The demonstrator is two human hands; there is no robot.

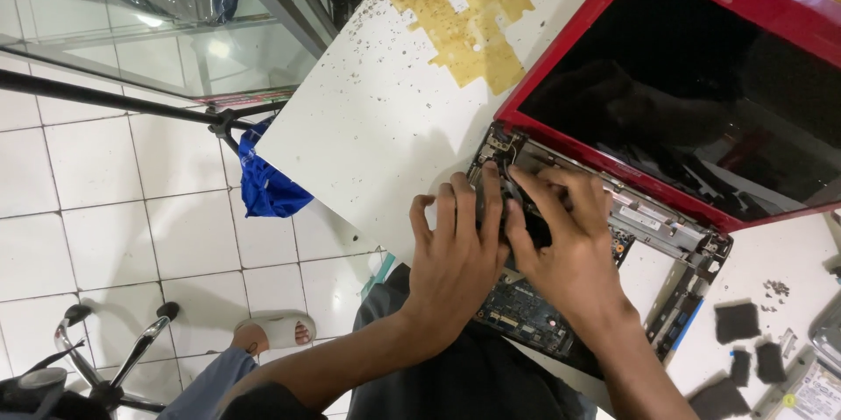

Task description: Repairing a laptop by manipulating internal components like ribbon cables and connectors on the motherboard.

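White floor tiles fill the left of the view, with a chair base (105, 367) at the bottom left corner and a blue cloth (267, 179) lying on the floor just off the table's left edge. White tabletop (377, 113) follows, speckled with dark flecks and carrying a yellowed patch of old tape residue (469, 21) toward its far edge. At the near edge sits the red laptop (701, 61), lid open and screen dark, its base stripped so that the blue circuit board (526, 306) is exposed. Left hand (455, 254) lies flat with fingers spread over the left end of the base beside the hinge (499, 144); right hand (565, 240) presses just beside it, fingertips on a dark part between them. Whether either hand is pinching that part or only bearing on it cannot be told. Judged from this posture, the work calls for even pressure from both hands, kept close to the hinge, with the fingers off the bare board and the lid steadied against tipping. Dark foam pads (736, 324) lie at the table's right edge. The part under the fingers is covered, the lower board is cut off by the person's arms, and the silver object at the right corner is only partly in view.
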